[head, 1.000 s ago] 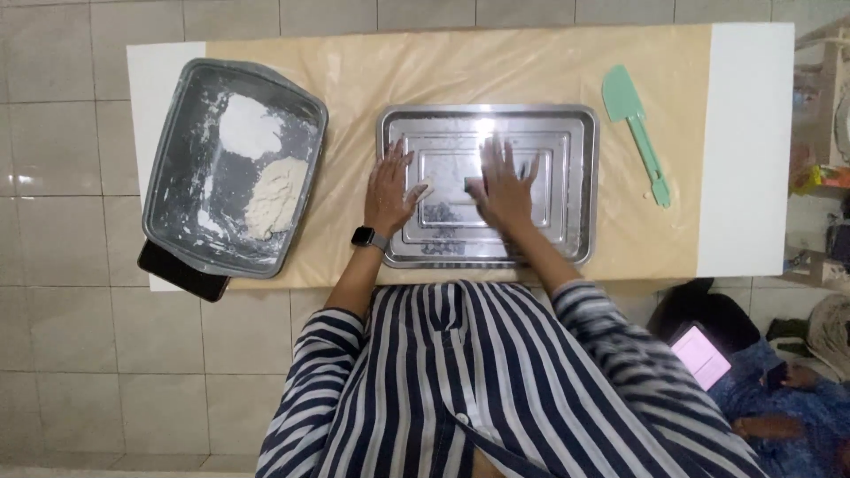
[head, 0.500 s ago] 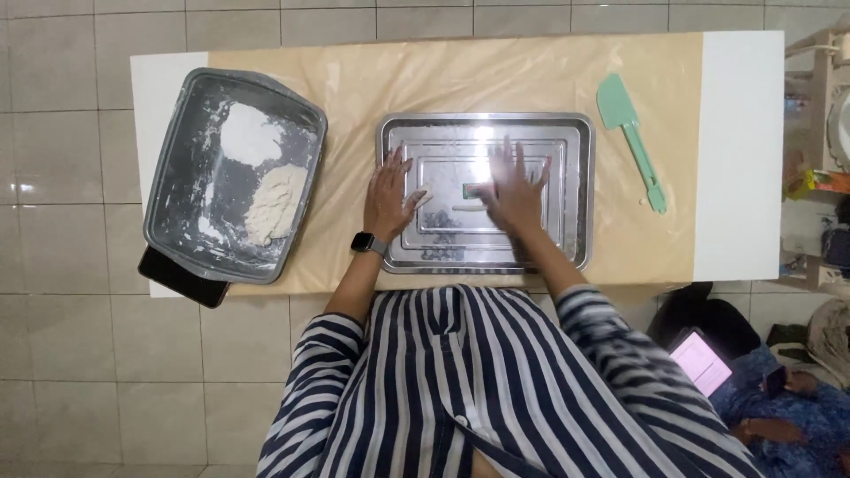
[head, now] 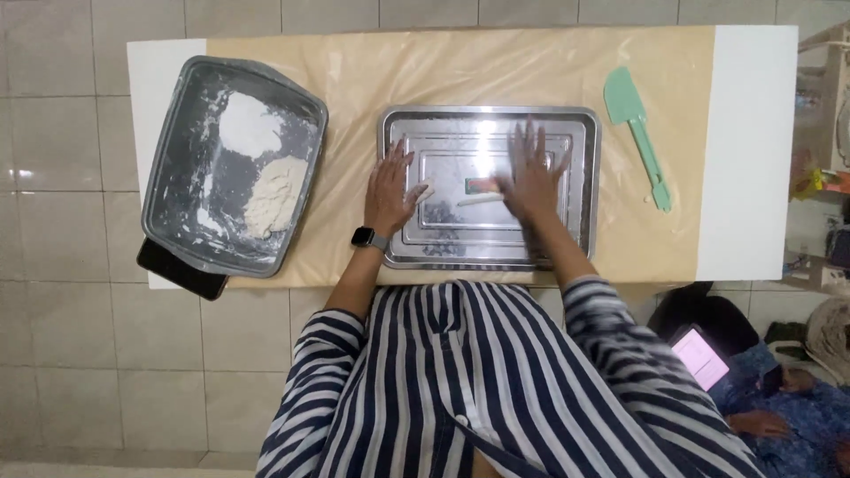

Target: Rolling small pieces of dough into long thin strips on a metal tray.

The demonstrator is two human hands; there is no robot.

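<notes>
Spatula (head: 639, 133) right of steel tray (head: 580, 190)

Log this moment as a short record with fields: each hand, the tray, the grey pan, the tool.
left hand: flat on the steel tray, fingers spread
right hand: flat on the tray, blurred
steel tray: centre of the table; small pale dough strip between the hands
grey pan: left, floury, holds a dough lump
green spatula: right of the tray, untouched

A grey baking pan (head: 177, 159) holding flour and a lump of dough (head: 273, 196) sits at the surface's (head: 753, 150) left end, partly over a black phone (head: 181, 270). A mint-green spatula (head: 639, 134) lies on tan paper (head: 354, 80) at the right.
</notes>
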